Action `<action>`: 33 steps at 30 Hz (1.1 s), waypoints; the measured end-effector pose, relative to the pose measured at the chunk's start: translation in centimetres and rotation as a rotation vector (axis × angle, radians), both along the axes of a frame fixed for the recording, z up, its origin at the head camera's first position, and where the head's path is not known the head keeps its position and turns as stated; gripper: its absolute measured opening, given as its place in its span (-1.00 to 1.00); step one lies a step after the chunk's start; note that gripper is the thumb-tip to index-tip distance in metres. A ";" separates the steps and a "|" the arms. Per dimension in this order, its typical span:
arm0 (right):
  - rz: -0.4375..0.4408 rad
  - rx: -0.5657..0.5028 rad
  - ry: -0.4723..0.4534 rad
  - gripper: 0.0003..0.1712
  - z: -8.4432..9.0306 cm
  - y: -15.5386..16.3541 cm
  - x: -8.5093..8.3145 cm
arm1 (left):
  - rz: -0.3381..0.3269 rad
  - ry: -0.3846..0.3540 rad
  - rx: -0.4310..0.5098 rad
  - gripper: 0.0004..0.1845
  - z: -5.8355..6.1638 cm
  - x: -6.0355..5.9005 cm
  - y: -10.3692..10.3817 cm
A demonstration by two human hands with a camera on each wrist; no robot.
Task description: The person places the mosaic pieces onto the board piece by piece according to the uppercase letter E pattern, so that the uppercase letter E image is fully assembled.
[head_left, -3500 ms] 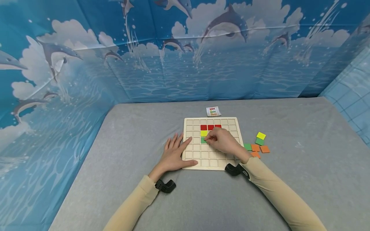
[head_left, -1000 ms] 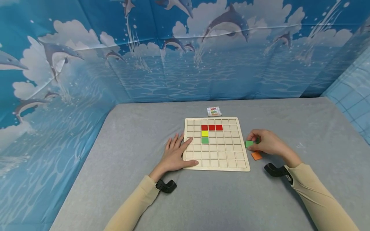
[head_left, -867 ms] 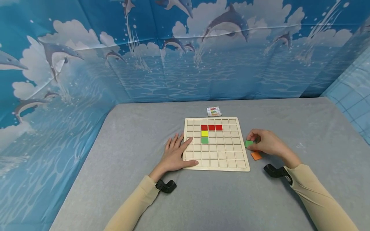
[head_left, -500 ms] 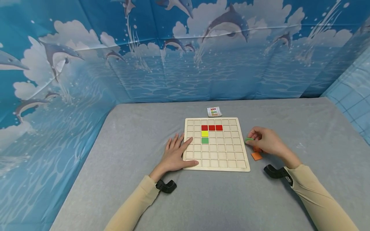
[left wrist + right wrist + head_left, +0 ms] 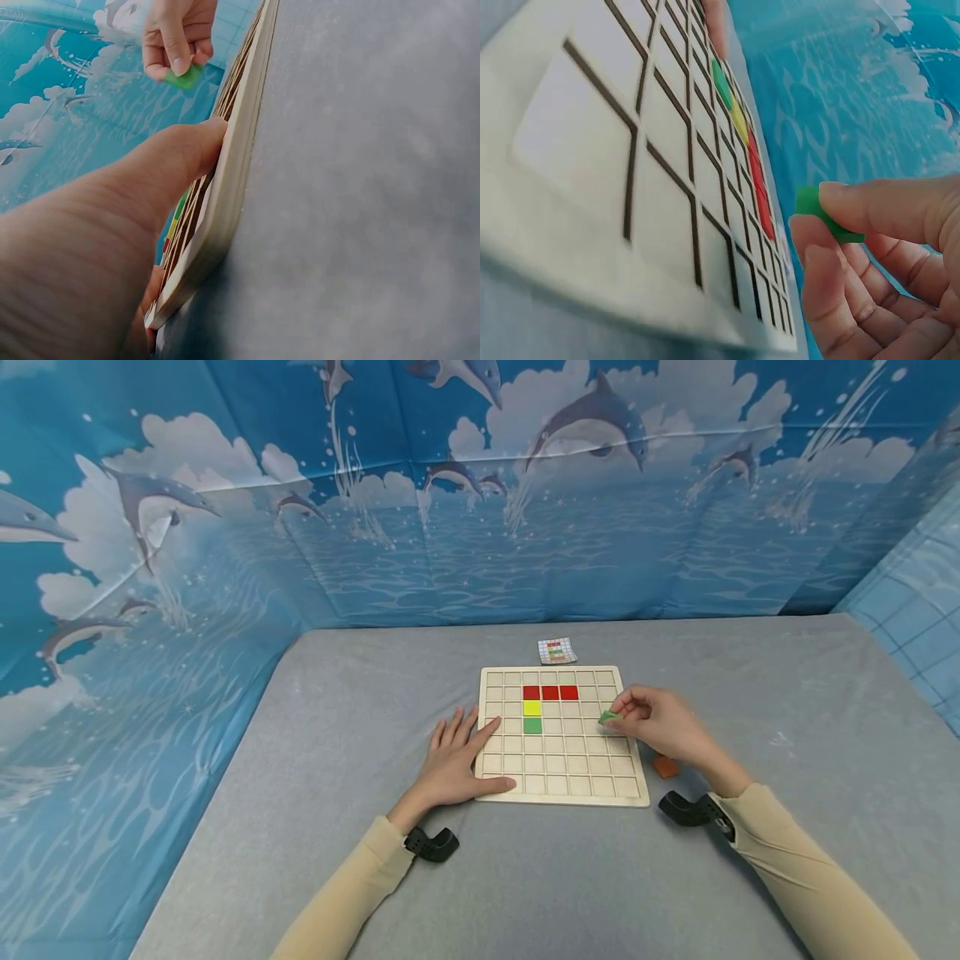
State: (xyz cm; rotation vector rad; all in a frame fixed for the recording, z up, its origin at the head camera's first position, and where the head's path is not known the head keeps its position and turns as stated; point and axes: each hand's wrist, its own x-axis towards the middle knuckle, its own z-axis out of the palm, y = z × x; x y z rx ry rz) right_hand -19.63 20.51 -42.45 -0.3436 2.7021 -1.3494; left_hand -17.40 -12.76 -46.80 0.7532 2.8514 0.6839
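Note:
A wooden grid board (image 5: pixel 562 777) lies on the grey table. Three red tiles (image 5: pixel 550 692) sit in a row on it, with a yellow tile (image 5: pixel 532 707) and a green tile (image 5: pixel 532 725) below the left red one. My right hand (image 5: pixel 652 722) pinches a second green tile (image 5: pixel 607 717) between thumb and fingers, just above the board's right columns; the same tile (image 5: pixel 817 210) shows in the right wrist view. My left hand (image 5: pixel 453 760) lies flat with straight fingers on the board's left edge (image 5: pixel 225 195), thumb against the front rim.
An orange tile (image 5: pixel 664 767) lies on the table right of the board, partly behind my right wrist. A small pattern card (image 5: pixel 556 650) lies beyond the board's far edge. Blue dolphin-print cloth walls (image 5: pixel 480 485) enclose the table on three sides.
My right hand picked a green tile from the loose pile at the right, lifted it and carried it left over the board's right side. The left hand stayed put.

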 end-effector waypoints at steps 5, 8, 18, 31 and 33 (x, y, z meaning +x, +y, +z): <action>0.066 -0.078 -0.020 -0.83 -0.6 -1.4 -0.4 | 0.002 -0.002 0.000 -0.01 0.1 0.0 0.0; 0.091 -0.074 -0.014 -0.86 -0.9 -2.1 -0.6 | -0.001 -0.002 0.004 -0.01 0.2 0.1 0.1; 0.149 -0.082 0.005 -0.90 -1.0 -4.8 -1.1 | 0.013 -0.006 -0.014 -0.01 0.0 0.0 0.1; 0.161 -0.003 0.075 -0.93 -1.2 -6.4 -1.6 | 0.017 0.005 -0.030 -0.01 -0.2 -0.1 0.1; 0.156 0.028 0.111 -0.93 -1.3 -6.4 -1.7 | 0.020 0.002 -0.033 -0.01 -0.2 -0.1 0.1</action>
